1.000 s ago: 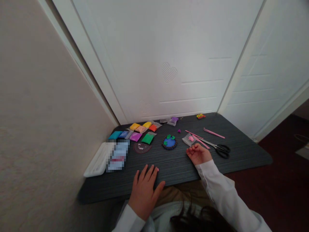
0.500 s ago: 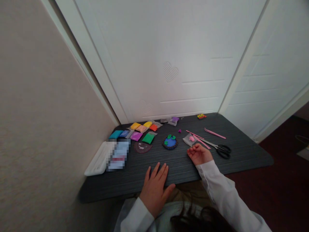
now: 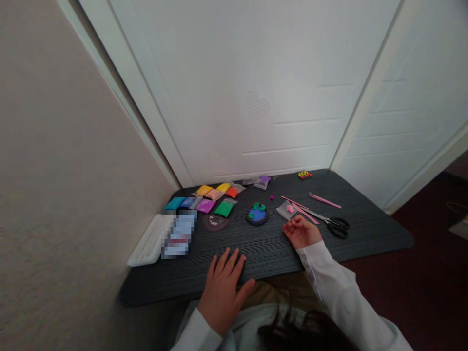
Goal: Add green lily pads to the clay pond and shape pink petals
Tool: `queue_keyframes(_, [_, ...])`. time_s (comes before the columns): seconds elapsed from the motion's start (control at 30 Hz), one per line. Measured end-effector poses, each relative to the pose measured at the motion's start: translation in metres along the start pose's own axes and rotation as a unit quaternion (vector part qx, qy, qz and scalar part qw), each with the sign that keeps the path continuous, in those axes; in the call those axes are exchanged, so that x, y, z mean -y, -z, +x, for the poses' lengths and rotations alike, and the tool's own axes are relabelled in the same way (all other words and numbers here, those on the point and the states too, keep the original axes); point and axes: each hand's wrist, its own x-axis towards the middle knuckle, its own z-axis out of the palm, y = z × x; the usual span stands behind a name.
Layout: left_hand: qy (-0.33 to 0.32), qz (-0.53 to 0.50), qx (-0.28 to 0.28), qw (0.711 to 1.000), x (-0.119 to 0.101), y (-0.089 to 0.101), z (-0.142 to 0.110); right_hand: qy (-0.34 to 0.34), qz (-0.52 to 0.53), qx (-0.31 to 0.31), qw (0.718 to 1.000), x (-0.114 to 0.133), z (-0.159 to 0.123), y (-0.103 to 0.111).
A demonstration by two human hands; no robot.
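Note:
My left hand (image 3: 225,288) lies flat near the front edge of the dark table, palm down with the fingers spread. A tiny pink piece, perhaps clay, (image 3: 244,258) shows on the tabletop beside its index fingertip. My right hand (image 3: 301,232) rests on its side to the right, fingers loosely half-curled, and nothing shows in it. Just beyond it sits a clear bag with pink clay (image 3: 290,208). Between and beyond the hands stands a round blue clay pond (image 3: 258,215) with a dark rim and green leaf shapes. A small purple lump (image 3: 271,197) lies behind it.
Scissors (image 3: 338,226), pink tweezers (image 3: 325,200) and pink tools (image 3: 306,214) lie at the right. Several bags of coloured clay, among them a green bag (image 3: 225,208), spread at the left by a protractor (image 3: 216,223) and a white tray (image 3: 150,241). A red-yellow piece (image 3: 304,175) sits far back.
My left hand has slid left and slightly back toward me, and the small pink piece now shows by its index finger. My right hand has stayed in place.

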Motion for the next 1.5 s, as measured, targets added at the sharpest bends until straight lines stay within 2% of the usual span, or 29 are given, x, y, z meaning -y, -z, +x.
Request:
queue_keyframes(0.2, [-0.030, -0.014, -0.008, 0.999, -0.012, -0.002, 0.006, 0.000, 0.002, 0.000, 1.000, -0.001, 0.001, 0.002])
queue_keyframes(0.43, [0.003, -0.011, -0.017, 1.000, -0.010, -0.006, 0.022, -0.001, -0.001, 0.002, 1.000, 0.000, 0.001, 0.001])
queue_keyframes(0.6, [0.021, -0.007, -0.017, 1.000, -0.001, -0.002, 0.011, 0.000, 0.000, 0.000, 1.000, 0.000, 0.000, 0.001])
queue_keyframes(0.77, [0.000, -0.011, -0.012, 1.000, -0.004, 0.001, 0.002, -0.003, -0.001, -0.001, 1.000, 0.000, 0.000, 0.001])
queue_keyframes(1.03, [-0.027, -0.021, -0.010, 0.999, -0.021, -0.002, 0.018, 0.001, -0.005, 0.005, 1.000, -0.001, 0.001, 0.002])
queue_keyframes(1.17, [-0.005, -0.018, -0.013, 1.000, -0.013, -0.003, 0.018, 0.000, -0.006, 0.006, 1.000, -0.001, 0.001, 0.003])
queue_keyframes(1.33, [0.012, -0.010, -0.001, 1.000, -0.001, -0.002, 0.005, -0.002, -0.003, 0.007, 1.000, 0.000, 0.001, 0.002])
queue_keyframes(1.5, [-0.010, -0.018, 0.015, 1.000, -0.006, 0.002, -0.001, -0.003, -0.003, 0.003, 1.000, 0.000, 0.000, 0.001])
